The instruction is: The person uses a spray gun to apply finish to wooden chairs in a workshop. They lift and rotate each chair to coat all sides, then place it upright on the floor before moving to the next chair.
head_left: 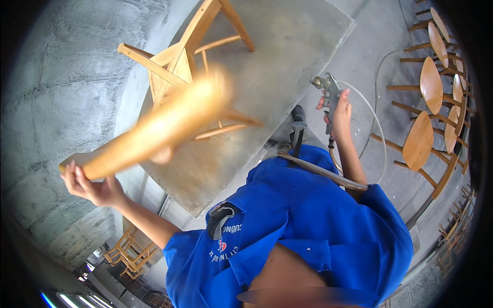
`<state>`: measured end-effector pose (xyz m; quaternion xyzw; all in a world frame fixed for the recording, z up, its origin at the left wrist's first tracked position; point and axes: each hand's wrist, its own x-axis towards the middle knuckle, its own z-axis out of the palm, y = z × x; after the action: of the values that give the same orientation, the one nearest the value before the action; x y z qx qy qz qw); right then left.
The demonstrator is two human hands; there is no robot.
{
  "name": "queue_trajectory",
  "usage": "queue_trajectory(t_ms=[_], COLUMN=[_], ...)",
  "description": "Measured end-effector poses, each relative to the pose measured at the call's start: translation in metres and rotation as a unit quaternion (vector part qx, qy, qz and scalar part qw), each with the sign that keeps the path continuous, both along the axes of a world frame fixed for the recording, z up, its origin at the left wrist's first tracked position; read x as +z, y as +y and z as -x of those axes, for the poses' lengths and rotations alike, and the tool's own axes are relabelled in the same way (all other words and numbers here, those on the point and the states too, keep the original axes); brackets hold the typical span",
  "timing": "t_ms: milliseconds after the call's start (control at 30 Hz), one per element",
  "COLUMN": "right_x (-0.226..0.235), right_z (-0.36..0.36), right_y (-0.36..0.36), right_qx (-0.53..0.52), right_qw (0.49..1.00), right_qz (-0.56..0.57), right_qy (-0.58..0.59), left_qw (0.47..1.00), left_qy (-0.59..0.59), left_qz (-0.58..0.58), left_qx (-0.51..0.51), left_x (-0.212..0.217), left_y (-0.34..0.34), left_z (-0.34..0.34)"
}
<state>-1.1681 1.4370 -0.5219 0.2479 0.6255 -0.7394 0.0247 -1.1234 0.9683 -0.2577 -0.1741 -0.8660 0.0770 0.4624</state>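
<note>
Near left, left grip (95,190) clasps 1 end of a blurred wooden piece (159,120); right grip (341,114) is wrapped round a spray gun (333,97), right. Beyond, wooden chair frame (154,65) on grey slab (298,31); wooden chairs (431,84) far right.

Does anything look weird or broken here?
One odd thing: the wooden piece in the left hand looks smeared, most at its far end. That's probably motion blur, not damage. No clear breakage stands out elsewhere, though blur could hide small marks.
</note>
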Motion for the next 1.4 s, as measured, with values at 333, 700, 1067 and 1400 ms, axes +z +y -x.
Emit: queue_trajectory(t_ms=[333, 700, 1067, 1400], right_x=[0.044, -0.074, -0.142, -0.177], right_z=[0.173, 0.173, 0.007, 0.013], right_y=[-0.065, -0.066, -0.026, -0.24], right_qx=[0.067, 0.05, 0.078, 0.306], right_qw=[0.974, 0.993, 0.977, 0.951], right_qz=[0.187, 0.044, -0.109, -0.043], right_qy=[0.109, -0.099, -0.164, 0.0], left_qw=[0.971, 0.976, 0.812, 0.817], left_qy=[-0.062, -0.077, -0.178, -0.182], left_qz=[-0.114, 0.001, -0.501, -0.462], left_qx=[0.198, 0.206, 0.24, 0.294], left_x=[0.061, -0.001, -0.399, -0.36], left_y=[0.041, -0.086, 0.094, 0.027], left_z=[0.132, 0.16, -0.066, -0.026])
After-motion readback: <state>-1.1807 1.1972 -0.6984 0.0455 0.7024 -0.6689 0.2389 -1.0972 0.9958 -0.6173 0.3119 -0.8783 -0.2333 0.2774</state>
